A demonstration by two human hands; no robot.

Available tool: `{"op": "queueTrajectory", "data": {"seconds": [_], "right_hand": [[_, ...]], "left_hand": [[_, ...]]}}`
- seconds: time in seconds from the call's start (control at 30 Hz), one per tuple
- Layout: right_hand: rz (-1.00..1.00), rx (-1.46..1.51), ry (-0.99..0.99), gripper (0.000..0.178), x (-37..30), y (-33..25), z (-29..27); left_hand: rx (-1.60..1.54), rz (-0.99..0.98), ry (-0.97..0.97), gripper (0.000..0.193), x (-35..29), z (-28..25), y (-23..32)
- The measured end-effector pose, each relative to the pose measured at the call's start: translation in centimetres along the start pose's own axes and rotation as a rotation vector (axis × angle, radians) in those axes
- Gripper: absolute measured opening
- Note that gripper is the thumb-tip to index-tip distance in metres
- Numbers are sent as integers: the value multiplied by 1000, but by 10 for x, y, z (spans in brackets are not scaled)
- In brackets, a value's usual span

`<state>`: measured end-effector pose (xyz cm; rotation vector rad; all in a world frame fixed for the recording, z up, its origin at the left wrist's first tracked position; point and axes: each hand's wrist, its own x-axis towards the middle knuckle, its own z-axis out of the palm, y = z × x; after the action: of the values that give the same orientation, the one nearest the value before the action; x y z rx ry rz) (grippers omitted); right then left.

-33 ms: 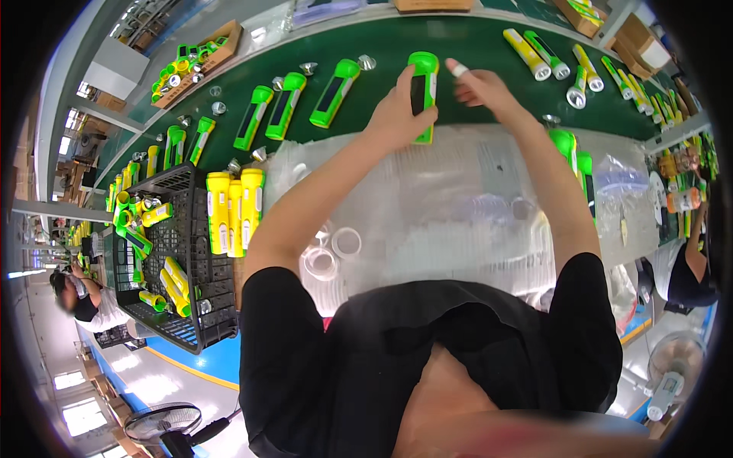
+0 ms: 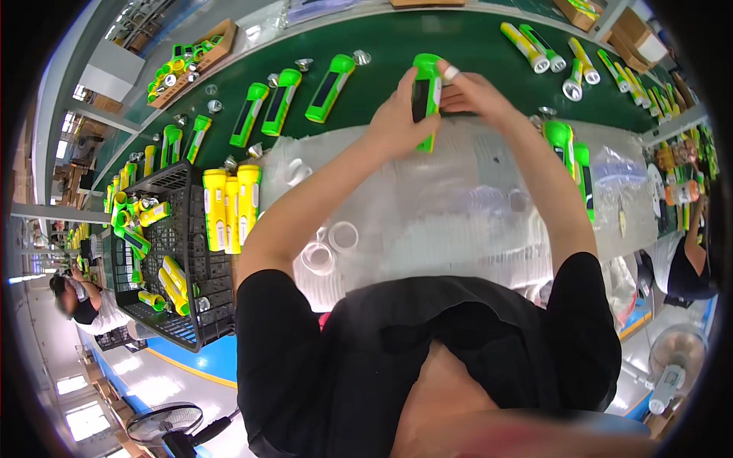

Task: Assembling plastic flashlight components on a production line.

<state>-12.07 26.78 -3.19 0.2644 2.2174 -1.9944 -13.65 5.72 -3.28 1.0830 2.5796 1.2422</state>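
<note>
Green flashlight (image 2: 423,96) held upright in view, its wide head at the top.
The body is bright green, with a long dark panel (image 2: 420,101) along its face and a pale label (image 2: 437,93) down its right side (any print is too small to make out). It stands nearly straight, tail end pointing back toward the person; the left hand (image 2: 398,118) grips it from the left, thumb across the lower body, while the right hand (image 2: 475,95) is at the head's right edge.
</note>
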Motion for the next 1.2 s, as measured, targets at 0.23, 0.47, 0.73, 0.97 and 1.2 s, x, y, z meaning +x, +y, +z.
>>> {"op": "queueTrajectory", "data": {"seconds": [0.23, 0.47, 0.73, 0.97, 1.2], "right_hand": [[-133, 613, -35, 37, -146, 4, 72], [-187, 405, -272, 52, -215, 19, 114], [-239, 302, -196, 50, -242, 31, 131], [-173, 507, -131, 40, -252, 45, 126], [-163, 589, 123, 45, -263, 50, 97]], "left_hand": [[-599, -352, 83, 57, -91, -7, 45], [-1208, -212, 36, 72, -114, 19, 81], [-402, 552, 52, 23, -145, -8, 81], [-53, 749, 43, 28, -147, 11, 86], [-99, 364, 187, 45, -108, 71, 39]]}}
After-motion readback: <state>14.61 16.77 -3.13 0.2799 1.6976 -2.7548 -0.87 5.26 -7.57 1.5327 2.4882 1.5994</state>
